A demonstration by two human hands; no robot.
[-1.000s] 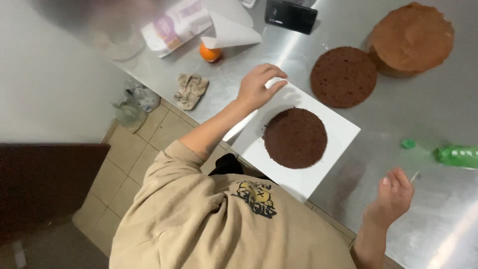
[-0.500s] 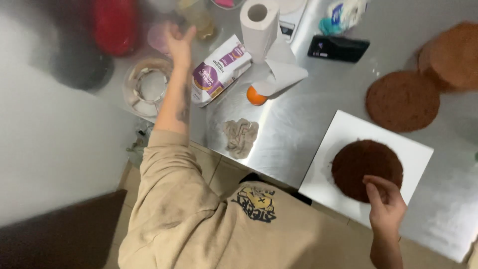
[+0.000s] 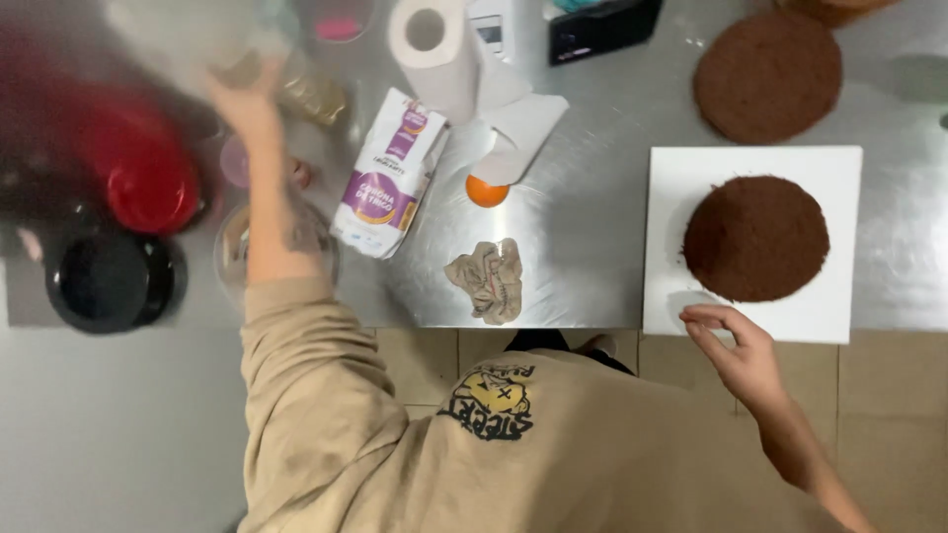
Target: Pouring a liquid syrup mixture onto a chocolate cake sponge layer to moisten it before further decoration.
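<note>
Dark brown cake layer [image 3: 756,238] sits round and flat on a white square board [image 3: 681,178], w/ the board's near edge about flush w/ the steel tabletop [image 3: 583,188] edge. One hand [image 3: 736,350] hovers just off the board's near-left corner, grip narrow: thumb and forefinger curled close together, nothing held, fingertips just beside the board edge but can't tell if touching. Which hand is L or R can't be told for sure from this overhead view; going by the body, this one reads as the right hand. Other hand [image 3: 245,99], the left, is stretched far across the tabletop among blurred jars; grip can't be told, too smeared to see fingers or whether it holds anything. Near that arm: purple-and-white flour bag [image 3: 390,178] lying flat, a clear glass bowl [image 3: 232,247] partly under the forearm, red lid [image 3: 148,188] and black round container [image 3: 104,281] further out. Mid tabletop: small orange ball-like thing [image 3: 487,192], crumpled beige rag [image 3: 489,279], paper towel roll [image 3: 427,35] w/ a loose sheet trailing. Second brown cake layer [image 3: 768,74] lies bare on the tabletop beyond the board, well apart from both hands.
</note>
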